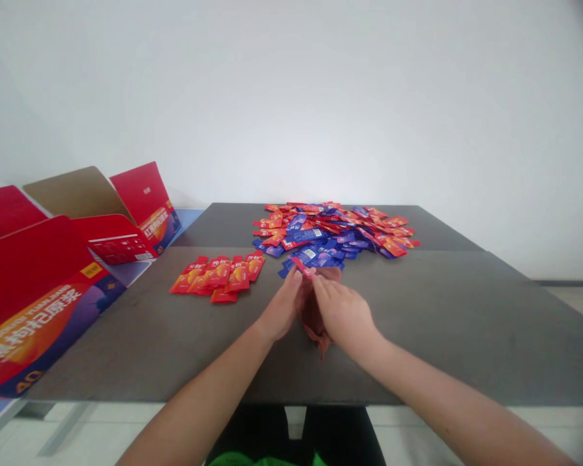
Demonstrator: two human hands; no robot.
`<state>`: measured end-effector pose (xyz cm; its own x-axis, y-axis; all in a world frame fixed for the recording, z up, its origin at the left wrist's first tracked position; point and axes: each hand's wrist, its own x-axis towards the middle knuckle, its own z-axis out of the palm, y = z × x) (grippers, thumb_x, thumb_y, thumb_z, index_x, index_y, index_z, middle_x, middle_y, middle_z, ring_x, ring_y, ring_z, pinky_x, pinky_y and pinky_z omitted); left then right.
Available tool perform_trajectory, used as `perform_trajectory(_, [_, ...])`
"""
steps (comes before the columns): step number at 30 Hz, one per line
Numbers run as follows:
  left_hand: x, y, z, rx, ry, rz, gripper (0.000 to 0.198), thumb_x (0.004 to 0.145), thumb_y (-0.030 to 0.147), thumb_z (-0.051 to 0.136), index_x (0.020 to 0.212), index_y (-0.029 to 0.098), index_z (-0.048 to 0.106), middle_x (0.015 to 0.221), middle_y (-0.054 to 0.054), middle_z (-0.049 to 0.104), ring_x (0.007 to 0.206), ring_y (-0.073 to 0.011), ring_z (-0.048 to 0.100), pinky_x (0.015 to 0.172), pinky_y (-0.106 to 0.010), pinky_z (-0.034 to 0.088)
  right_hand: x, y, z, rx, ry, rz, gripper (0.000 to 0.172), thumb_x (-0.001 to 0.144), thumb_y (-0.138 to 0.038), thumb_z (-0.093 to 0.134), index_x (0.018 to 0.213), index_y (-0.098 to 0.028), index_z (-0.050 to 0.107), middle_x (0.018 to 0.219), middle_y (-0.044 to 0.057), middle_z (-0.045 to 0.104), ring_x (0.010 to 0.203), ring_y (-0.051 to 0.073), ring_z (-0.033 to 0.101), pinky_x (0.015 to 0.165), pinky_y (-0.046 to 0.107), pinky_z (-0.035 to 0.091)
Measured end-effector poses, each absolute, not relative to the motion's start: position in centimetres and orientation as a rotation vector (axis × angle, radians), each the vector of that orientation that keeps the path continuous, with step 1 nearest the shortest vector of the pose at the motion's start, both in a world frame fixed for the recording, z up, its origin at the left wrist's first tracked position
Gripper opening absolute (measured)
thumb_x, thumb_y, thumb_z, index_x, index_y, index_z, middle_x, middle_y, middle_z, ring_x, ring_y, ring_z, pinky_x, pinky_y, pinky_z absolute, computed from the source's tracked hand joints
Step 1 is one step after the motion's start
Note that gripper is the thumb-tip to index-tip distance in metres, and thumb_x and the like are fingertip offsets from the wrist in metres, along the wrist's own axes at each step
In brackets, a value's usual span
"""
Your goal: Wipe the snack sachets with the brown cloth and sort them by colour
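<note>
My left hand (282, 305) and my right hand (341, 309) meet at the middle of the dark table (466, 323), fingers closed together around a small stack of red sachets (313, 315) held between them; one sachet's end (302, 265) sticks out at the fingertips. Just beyond the hands lies a big loose pile of red and blue sachets (333, 230). To the left of my left hand, a neat row of several red-orange sachets (219, 276) lies flat on the table.
Open red cardboard cartons with printed fronts stand at the left: a near one (34, 310) and a farther one (126, 220). A white wall rises behind the table. The table's front edge runs just under my forearms.
</note>
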<state>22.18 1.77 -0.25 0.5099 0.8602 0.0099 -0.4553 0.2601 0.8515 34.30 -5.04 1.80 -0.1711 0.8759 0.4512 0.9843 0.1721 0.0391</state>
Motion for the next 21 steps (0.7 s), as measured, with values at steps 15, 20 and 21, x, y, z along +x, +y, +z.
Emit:
perform_trajectory(15, [19.2, 6.5, -0.5, 0.441, 0.63, 1.097, 0.046, 0.096, 0.047, 0.034, 0.124, 0.016, 0.055, 0.116, -0.012, 0.068, 0.103, -0.0201, 0.067, 0.089, -0.034, 0.053, 35.5, -3.2, -2.2, -1.756, -2.282, 0.061, 0.076, 0.071, -0.041, 0.073, 0.138, -0.019, 0.046, 0.149, 0.022, 0.035, 0.133, 0.041, 0.037, 0.101, 0.057, 0.037])
perform_trajectory(20, [19.8, 5.6, -0.8, 0.492, 0.654, 1.045, 0.047, 0.095, 0.049, 0.038, 0.123, 0.016, 0.056, 0.116, -0.012, 0.069, 0.099, -0.0195, 0.068, 0.089, -0.034, 0.052, 36.6, -2.2, -1.3, -1.907, -2.173, -0.038, 0.031, 0.082, -0.011, 0.048, 0.108, -0.019, 0.063, 0.119, 0.015, 0.062, 0.097, 0.028, 0.063, 0.081, 0.041, 0.048])
perform_trajectory(21, [19.9, 5.5, -0.9, 0.512, 0.666, 1.053, 0.048, 0.095, 0.049, 0.039, 0.125, 0.016, 0.055, 0.116, -0.012, 0.069, 0.099, -0.0199, 0.068, 0.089, -0.034, 0.052, 37.0, -2.0, -0.7, -1.914, -2.077, -0.052, 0.031, 0.082, -0.01, 0.045, 0.106, -0.019, 0.063, 0.114, 0.013, 0.064, 0.094, 0.027, 0.064, 0.079, 0.04, 0.048])
